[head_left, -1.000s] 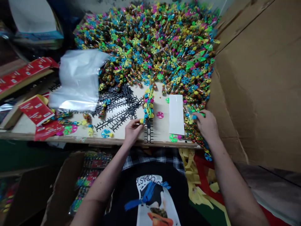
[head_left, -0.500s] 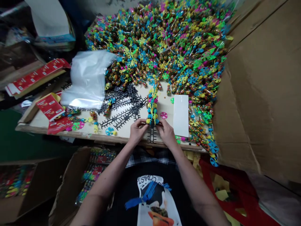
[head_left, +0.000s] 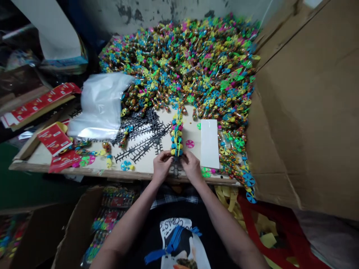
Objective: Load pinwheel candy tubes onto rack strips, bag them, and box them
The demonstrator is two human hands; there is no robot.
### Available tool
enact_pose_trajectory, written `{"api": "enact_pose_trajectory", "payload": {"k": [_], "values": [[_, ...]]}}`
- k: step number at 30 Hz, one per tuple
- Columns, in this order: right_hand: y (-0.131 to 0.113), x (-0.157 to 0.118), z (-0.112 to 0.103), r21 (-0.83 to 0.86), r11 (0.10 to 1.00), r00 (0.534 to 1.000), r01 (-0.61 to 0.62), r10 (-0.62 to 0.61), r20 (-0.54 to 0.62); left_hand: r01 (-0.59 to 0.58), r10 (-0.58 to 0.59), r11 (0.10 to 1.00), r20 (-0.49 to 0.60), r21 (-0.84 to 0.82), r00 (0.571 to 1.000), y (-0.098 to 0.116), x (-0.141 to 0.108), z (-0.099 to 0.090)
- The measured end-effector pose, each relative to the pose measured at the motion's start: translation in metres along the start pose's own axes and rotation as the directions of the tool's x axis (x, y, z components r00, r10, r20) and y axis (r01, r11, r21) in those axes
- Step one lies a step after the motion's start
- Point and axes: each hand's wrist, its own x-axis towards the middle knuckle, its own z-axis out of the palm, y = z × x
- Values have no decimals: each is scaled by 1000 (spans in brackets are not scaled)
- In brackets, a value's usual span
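Observation:
On the table before me lies a black plastic rack [head_left: 175,170] with short prongs along both sides. Two rows of small candy-filled toy bottles with coloured caps [head_left: 176,138] are lined up along it, yellow, blue and pink. At the near left end of these rows, my left hand [head_left: 162,166] is closed, fingertips pinched against the rack and the nearest bottle. My right hand [head_left: 191,167] pinches the same end from the right. Exactly what sits between the fingertips is partly hidden. Just right of the rows lies a pink fan wheel [head_left: 190,144].
A big heap of fan-topped candy bottles [head_left: 179,63] covers the table's back and right. More black racks [head_left: 146,136], clear plastic bags [head_left: 99,104] and red cards [head_left: 54,138] lie left. A white card [head_left: 209,144] is at right, beside a tall cardboard sheet [head_left: 303,112]. Filled boxes [head_left: 70,224] stand below.
The view has tilted up and shifted slightly, so everything sits lower and a little left. Both hands stay at the near end of the bottle rows, with little other visible movement.

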Motion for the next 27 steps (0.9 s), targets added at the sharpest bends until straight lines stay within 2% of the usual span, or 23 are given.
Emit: {"api": "enact_pose_trajectory", "payload": {"k": [3, 5, 8, 11, 13, 15, 17, 19, 21, 23, 25, 27], "values": [[1, 7, -19, -51, 996, 997, 75, -74, 34, -20, 13, 996, 74, 91, 997, 4, 0, -10], [5, 23, -41, -78, 994, 997, 79, -80, -2, -34, 17, 988, 108, 153, 994, 9, 6, -21], [14, 69, -82, -179, 984, 986, -5, -25, -162, -45, 25, 977, 97, 210, 995, 21, 32, -37], [21, 130, -111, -308, 939, 964, -152, 72, -257, -56, 49, 969, 38, 241, 998, 37, 77, -42], [23, 168, -116, -407, 866, 948, -291, 204, -244, -68, 66, 961, 16, 267, 998, 47, 111, -38], [24, 197, -110, -519, 756, 917, -399, 343, -205, -75, 73, 952, 18, 296, 997, 53, 143, -29], [25, 216, -99, -596, 667, 886, -447, 422, -192, -84, 75, 943, 41, 322, 996, 55, 171, -17], [30, 226, -88, -616, 641, 878, -459, 435, -201, -109, 90, 930, 70, 351, 994, 53, 194, -5], [36, 231, -80, -584, 680, 891, -442, 406, -201, -141, 112, 909, 94, 392, 989, 51, 216, 6], [43, 235, -78, -496, 778, 922, -387, 323, -213, -165, 132, 879, 104, 447, 986, 49, 238, 16], [48, 238, -79, -324, 890, 932, -320, 234, -275, -200, 175, 830, 97, 520, 980, 50, 263, 25], [49, 241, -83, -49, 957, 908, -286, 254, -333, -267, 255, 749, 108, 606, 961, 55, 288, 34]]}}
